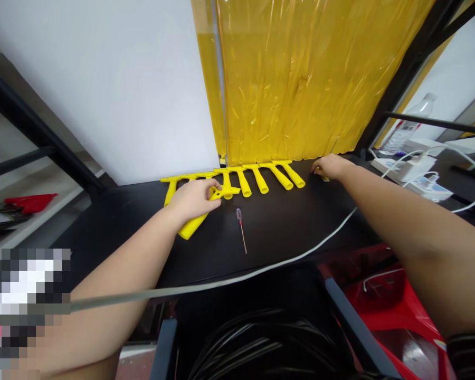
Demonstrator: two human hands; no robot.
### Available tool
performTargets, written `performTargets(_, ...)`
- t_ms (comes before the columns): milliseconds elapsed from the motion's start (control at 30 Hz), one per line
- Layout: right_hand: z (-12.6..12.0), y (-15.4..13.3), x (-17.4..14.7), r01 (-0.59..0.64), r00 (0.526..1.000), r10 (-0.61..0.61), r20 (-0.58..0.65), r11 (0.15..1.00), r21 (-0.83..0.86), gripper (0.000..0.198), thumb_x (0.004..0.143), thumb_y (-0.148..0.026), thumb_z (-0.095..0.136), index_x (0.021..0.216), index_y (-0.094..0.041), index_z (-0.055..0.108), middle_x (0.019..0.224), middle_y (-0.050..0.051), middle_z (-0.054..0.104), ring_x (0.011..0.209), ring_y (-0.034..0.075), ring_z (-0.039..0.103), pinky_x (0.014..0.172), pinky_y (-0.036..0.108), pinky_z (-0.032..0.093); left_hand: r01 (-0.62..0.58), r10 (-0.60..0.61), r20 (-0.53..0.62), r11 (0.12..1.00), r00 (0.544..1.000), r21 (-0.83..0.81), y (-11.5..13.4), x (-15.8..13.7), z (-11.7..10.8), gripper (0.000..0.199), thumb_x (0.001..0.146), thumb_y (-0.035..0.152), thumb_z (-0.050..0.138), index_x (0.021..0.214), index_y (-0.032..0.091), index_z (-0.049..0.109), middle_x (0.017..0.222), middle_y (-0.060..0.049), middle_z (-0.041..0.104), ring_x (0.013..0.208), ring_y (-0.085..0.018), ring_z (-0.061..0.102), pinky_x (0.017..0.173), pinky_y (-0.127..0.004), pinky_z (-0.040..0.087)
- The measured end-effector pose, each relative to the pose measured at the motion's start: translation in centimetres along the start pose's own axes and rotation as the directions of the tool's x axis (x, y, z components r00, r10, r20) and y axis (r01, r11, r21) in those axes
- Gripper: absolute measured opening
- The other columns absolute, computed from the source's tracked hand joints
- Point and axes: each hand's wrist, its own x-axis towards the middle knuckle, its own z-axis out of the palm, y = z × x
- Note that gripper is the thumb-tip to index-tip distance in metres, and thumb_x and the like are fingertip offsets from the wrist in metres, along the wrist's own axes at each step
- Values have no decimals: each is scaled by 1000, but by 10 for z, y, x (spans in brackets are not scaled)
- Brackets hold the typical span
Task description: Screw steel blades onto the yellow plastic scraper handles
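Observation:
My left hand (196, 198) grips a yellow plastic handle (192, 226) by its narrower upper part, its round thick end slanting down toward me. Behind it, several similar yellow handles (263, 181) lie side by side along the back edge of the black table (285, 221); my hand covers some of them. A screwdriver (241, 228) with a clear and red grip lies in front of the row. To the right of the row, my right hand (329, 167) rests at the table's back with curled fingers. A small yellowish bit shows under it, too little to name.
A white cable (261, 271) hangs across the table's front edge. Yellow plastic sheeting (301, 79) and a white panel (114, 89) rise behind. At right are power strips (419, 169) and a plastic bottle (406, 126). Black frame bars (43, 126) flank the table.

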Motion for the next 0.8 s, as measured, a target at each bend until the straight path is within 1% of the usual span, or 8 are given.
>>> performTargets(100,-1,0,0,-4,995,12,100,997,-77,34,95,-24,62,124,-20,80,113,12,80,102,26,73,87,32,51,1,-1,-2,1000,1000,-3,0,0,0,43,80,43,69,119,28,74,88,-1,73,78,-22,65,64,-32,38)
performTargets(300,-7,-1,-9,-7,999,10,47,997,-71,42,99,-32,60,137,-18,70,119,17,78,105,30,73,87,36,51,-21,21,-22,1000,1000,-21,-1,0,1,41,80,44,70,117,27,74,87,-1,72,77,-21,65,65,-32,39)
performTargets(433,-25,-20,-18,-180,978,180,-102,984,8,39,98,-32,57,129,-16,74,118,20,77,105,32,73,88,40,52,-39,30,-68,989,997,-140,1,-1,2,40,80,42,71,116,24,72,81,0,68,72,-19,63,65,-32,41)
performTargets(467,-31,-30,-20,-181,967,191,-170,981,70,37,97,-31,57,124,-16,76,116,18,78,104,32,73,88,39,52,-46,30,-87,980,996,-191,2,-1,3,42,80,42,72,117,23,70,79,0,67,71,-19,62,65,-31,41)
performTargets(533,-43,-56,-26,-86,939,159,-304,967,239,31,95,-28,58,115,-16,78,107,14,80,100,29,73,89,38,52,-52,13,-126,950,992,-308,3,0,6,47,79,42,75,120,22,64,77,2,64,68,-17,61,63,-30,42)
performTargets(633,-60,-110,-41,122,906,123,-404,838,531,25,92,-28,61,103,-14,78,93,12,79,84,24,71,80,35,54,-23,-68,-163,865,984,-501,6,1,12,57,76,42,81,123,23,54,71,6,61,60,-14,58,57,-27,41)
performTargets(733,-74,-170,-66,336,927,-70,-370,597,728,21,91,-36,66,94,-17,74,84,7,75,75,21,68,72,34,54,3,-165,-168,722,972,-692,9,3,17,65,73,39,86,124,25,48,65,9,58,52,-12,55,52,-24,40)
performTargets(800,-81,-206,-84,407,913,-224,-341,446,797,24,92,-43,68,94,-19,71,84,5,74,74,19,66,71,33,53,1,-223,-173,618,959,-786,11,4,20,70,71,36,88,125,25,45,62,11,55,49,-11,53,50,-23,41)
